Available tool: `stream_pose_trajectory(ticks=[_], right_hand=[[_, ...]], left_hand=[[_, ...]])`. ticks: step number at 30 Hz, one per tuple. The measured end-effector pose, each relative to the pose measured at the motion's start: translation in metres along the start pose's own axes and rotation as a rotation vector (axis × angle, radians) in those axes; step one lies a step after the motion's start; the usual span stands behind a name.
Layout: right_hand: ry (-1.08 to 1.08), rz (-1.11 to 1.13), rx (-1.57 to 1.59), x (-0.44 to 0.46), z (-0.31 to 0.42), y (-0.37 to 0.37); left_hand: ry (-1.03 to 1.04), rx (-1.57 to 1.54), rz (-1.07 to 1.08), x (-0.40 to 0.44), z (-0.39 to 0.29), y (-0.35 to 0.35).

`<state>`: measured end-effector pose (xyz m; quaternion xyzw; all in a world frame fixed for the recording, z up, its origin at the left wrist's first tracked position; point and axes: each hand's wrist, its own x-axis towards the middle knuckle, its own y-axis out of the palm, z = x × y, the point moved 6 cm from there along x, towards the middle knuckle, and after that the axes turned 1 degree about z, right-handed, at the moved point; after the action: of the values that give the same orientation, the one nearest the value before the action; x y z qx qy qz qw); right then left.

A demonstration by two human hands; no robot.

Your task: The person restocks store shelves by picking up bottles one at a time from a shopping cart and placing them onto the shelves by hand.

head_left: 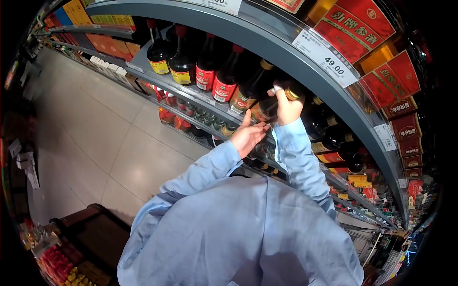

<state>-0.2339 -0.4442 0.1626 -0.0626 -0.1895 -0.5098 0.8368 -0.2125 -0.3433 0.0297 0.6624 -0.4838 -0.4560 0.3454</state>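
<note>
My right hand (289, 108) is wrapped round the neck of a dark glass bottle (269, 107), just below its gold cap. The bottle is tilted, its lower end toward my left hand, and stands at the front of the shelf. My left hand (247, 137) is open, palm turned up and fingers stretched out, close by the bottle's lower end. Whether its fingertips touch the glass I cannot tell. Left of the bottle stands another gold-capped bottle (242, 101), beside red-labelled bottles (223, 90) and yellow-labelled bottles (182, 76).
Above my hands curves the upper shelf's grey edge (238, 29), with a 49.00 price tag (327, 56) and red-labelled liquor (357, 26). A lower shelf holds small jars (207, 117). More dark bottles lie to the right. Tiled floor (102, 112) and a dark wooden stand (98, 236) are on the left.
</note>
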Motion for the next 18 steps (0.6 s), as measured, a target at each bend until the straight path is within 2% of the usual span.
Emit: stream_pose_trajectory(ticks=[6, 9, 12, 15, 17, 18], right_hand=[[0.068, -0.003, -0.021, 0.016, -0.007, 0.0], [-0.016, -0.071, -0.054, 0.024, -0.011, -0.006], [-0.348, -0.156, -0.424, 0.02, 0.015, -0.005], [-0.262, -0.083, -0.244, 0.018, 0.025, -0.001], [-0.169, -0.012, -0.276, 0.022, 0.027, -0.004], [-0.167, -0.006, -0.166, 0.022, 0.025, -0.006]], left_hand=[[0.002, 0.023, 0.029, 0.004, 0.0, -0.004], [0.006, 0.076, 0.04, 0.005, -0.001, -0.006], [0.021, 0.145, 0.032, 0.006, -0.001, -0.008], [0.042, 0.196, -0.033, 0.005, -0.002, -0.01], [-0.014, 0.414, -0.084, 0.007, -0.003, -0.016], [-0.043, 0.522, -0.109, 0.006, -0.005, -0.019]])
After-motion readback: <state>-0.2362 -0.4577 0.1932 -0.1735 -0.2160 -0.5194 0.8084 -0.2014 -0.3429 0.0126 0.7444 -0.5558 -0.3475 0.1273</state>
